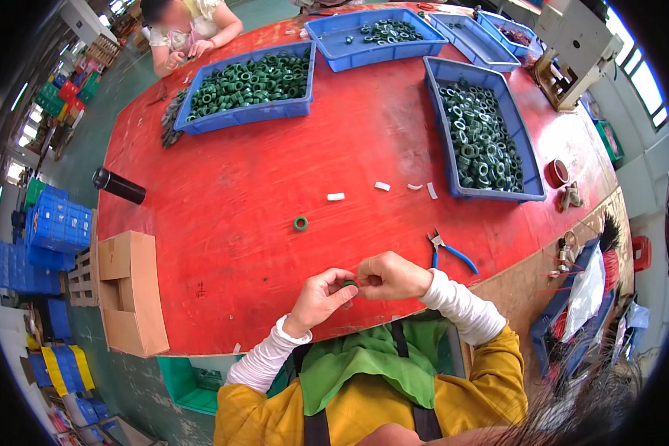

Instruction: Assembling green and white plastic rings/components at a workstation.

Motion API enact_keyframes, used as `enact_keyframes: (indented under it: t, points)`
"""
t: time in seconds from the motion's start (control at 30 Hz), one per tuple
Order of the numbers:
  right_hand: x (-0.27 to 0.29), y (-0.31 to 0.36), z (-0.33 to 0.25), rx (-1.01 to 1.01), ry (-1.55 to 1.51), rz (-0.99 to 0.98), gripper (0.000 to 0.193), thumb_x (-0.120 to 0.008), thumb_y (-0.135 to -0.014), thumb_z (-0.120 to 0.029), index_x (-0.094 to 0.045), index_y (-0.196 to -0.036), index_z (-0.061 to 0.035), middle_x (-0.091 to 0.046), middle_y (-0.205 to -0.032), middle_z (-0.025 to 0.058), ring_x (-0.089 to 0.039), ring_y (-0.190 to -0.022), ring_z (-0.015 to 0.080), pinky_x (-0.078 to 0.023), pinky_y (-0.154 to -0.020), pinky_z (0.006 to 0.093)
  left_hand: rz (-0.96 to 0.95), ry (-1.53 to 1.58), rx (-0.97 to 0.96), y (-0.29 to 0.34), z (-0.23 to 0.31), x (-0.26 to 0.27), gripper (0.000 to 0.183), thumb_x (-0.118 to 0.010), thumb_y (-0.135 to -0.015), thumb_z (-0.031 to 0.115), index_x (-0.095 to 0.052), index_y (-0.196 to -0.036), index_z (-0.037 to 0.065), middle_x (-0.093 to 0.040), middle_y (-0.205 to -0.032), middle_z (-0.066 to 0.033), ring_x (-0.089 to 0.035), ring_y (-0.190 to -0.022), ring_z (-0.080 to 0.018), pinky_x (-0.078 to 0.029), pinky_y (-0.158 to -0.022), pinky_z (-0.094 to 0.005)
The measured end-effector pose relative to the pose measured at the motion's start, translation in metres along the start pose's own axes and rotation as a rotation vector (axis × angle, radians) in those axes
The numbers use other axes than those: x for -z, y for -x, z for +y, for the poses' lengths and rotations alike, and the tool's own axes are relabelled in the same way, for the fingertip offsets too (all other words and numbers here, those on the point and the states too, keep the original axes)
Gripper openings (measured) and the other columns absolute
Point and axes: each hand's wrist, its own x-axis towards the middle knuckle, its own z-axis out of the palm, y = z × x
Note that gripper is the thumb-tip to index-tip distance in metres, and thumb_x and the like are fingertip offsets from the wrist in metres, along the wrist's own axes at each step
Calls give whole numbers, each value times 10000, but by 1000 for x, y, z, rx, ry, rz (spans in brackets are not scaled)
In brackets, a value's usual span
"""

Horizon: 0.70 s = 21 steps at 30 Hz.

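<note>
Close to the table's near edge, both my hands meet over a small green ring (348,283). My left hand (318,299) pinches it between thumb and fingers, so only part of it shows. My right hand (395,277) is closed right beside the ring, fingers curled; what lies in its fingertips is too small to tell. Another green ring (300,224) lies alone on the red table (230,275) beyond my left hand. Blue-handled pliers (453,253) rest to the right of my right hand, jaws pointing away.
Blue trays (245,119) (531,195) hold many green rings. Beyond the hands lie several short white strips (336,197). A black bottle (119,185) and a cardboard box (156,297) stand left. Across the table sits another person (193,30). A machine (576,56) stands far right.
</note>
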Motion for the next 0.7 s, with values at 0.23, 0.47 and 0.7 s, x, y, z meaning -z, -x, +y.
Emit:
enact_keyframes:
  t: [0.23,0.47,0.7]
  points:
    - [12,5,4,-99,-228,-89,138,-652,-773,-88,-635,-887,-11,-608,-673,50,-566,-611,104,-467,-563,278,65,52,-7,0,-6,-2,177,-627,-895,130,-595,-1000,-9,-647,-811,-41,-573,-620,-71,-482,-559,-208]
    - [9,10,19,-154,-475,-211,221,-640,-792,-65,-620,-1003,-5,-576,-763,-13,-518,-687,50,-450,-629,218,144,117,-16,6,-21,-10,146,-617,-900,113,-602,-992,0,-651,-804,-44,-542,-594,-63,-451,-533,-203]
    - [14,7,8,-107,-195,-127,217,-691,-768,-87,-650,-974,-32,-615,-852,65,-632,-725,129,-497,-653,262,66,328,-11,13,-16,-10,148,-596,-916,118,-597,-1004,-1,-642,-814,-46,-545,-612,-67,-454,-561,-206]
